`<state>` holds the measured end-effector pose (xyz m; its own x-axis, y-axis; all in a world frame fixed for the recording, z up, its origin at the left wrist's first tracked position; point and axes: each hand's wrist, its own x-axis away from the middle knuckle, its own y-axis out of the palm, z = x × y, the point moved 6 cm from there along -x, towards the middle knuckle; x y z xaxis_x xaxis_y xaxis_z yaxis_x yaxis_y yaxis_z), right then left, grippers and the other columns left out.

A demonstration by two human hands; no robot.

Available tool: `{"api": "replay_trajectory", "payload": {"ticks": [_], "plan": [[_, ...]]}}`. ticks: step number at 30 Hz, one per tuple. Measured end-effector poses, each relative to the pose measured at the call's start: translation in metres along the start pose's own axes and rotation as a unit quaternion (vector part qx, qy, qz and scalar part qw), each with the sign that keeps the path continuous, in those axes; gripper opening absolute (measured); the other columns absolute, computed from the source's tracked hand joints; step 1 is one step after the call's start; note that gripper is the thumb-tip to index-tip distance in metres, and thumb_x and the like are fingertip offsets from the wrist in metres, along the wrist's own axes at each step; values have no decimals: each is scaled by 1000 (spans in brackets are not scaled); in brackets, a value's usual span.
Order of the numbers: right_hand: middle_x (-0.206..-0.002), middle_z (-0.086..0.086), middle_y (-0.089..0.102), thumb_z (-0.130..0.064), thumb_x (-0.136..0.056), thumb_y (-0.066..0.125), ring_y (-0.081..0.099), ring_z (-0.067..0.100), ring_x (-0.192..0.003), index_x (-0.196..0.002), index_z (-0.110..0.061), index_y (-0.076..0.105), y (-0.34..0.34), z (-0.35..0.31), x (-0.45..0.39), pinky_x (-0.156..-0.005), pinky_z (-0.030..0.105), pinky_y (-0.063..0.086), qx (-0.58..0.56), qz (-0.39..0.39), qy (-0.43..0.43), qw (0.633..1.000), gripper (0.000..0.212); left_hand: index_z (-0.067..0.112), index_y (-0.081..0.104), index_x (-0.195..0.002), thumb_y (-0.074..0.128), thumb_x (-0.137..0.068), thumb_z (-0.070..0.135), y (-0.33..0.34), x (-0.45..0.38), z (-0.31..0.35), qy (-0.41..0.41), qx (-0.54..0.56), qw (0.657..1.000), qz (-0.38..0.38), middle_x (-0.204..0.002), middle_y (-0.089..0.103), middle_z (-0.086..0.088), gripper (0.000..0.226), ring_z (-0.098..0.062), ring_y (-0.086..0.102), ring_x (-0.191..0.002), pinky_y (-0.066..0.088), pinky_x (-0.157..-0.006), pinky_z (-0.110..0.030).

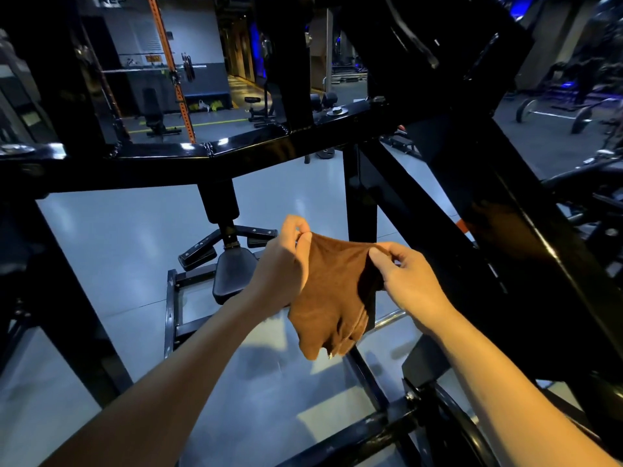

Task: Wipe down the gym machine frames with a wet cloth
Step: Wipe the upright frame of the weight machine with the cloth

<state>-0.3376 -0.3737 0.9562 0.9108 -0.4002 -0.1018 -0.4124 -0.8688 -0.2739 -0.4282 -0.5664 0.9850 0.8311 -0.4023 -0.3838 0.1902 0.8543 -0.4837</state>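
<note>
A brown cloth (332, 291) hangs between my two hands in the middle of the view. My left hand (285, 261) pinches its upper left corner with thumb and fingers. My right hand (409, 278) pinches the upper right edge. The cloth droops in folds below them and touches no frame. The black machine frame (215, 153) runs as a glossy horizontal bar above and beyond my hands. A thick diagonal beam (526, 214) slopes down on the right, close beside my right hand.
A black padded seat (232, 274) on an adjustable post sits below the bar, with base rails (170, 315) on the pale floor. A low black bar (387, 423) crosses near my right forearm. An orange rack (168, 62), benches and barbells stand farther back.
</note>
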Motion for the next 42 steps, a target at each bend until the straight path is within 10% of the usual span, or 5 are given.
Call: {"api": "replay_trajectory", "payload": {"ticks": [9,13,24,34,42], "plan": [[-74,3,70,-23,-108,52,67,15,-69,-105,-10,77,12,-69,5,-70,32,57,-197,-73,11,978,28,23,54,-114,49,-109,31,-35,-18,22,-69,220,972,55,-66,45,-3,11,-18,43,-57,35,-51,-32],[-52,-3,48,-20,-106,53,53,10,-47,-85,-9,62,23,-95,-11,-57,25,56,-378,-119,114,911,25,22,66,-126,41,-72,87,-18,-10,14,-261,425,862,-88,-123,74,-5,88,-26,71,-113,54,-98,-46],[-125,27,69,-71,-91,56,69,43,-113,-118,2,75,53,40,22,-95,58,55,-367,-164,378,834,80,13,67,-128,55,-105,24,43,27,-40,-354,345,843,-210,-121,75,-10,28,-29,70,-115,47,-110,-51],[-93,12,67,-12,-103,50,63,25,-84,-97,-4,63,32,62,-4,-68,35,49,86,-9,163,983,16,3,62,-110,54,-105,43,25,6,-62,-239,108,959,-110,-57,40,-1,41,-10,40,-47,36,-59,-36],[-93,17,73,-15,-109,52,69,28,-82,-118,-41,66,32,59,-8,-81,44,60,-184,50,142,971,30,3,69,-116,72,-92,12,20,0,-78,-343,246,904,-64,-105,74,-13,26,-27,71,-98,59,-90,-43]]}}
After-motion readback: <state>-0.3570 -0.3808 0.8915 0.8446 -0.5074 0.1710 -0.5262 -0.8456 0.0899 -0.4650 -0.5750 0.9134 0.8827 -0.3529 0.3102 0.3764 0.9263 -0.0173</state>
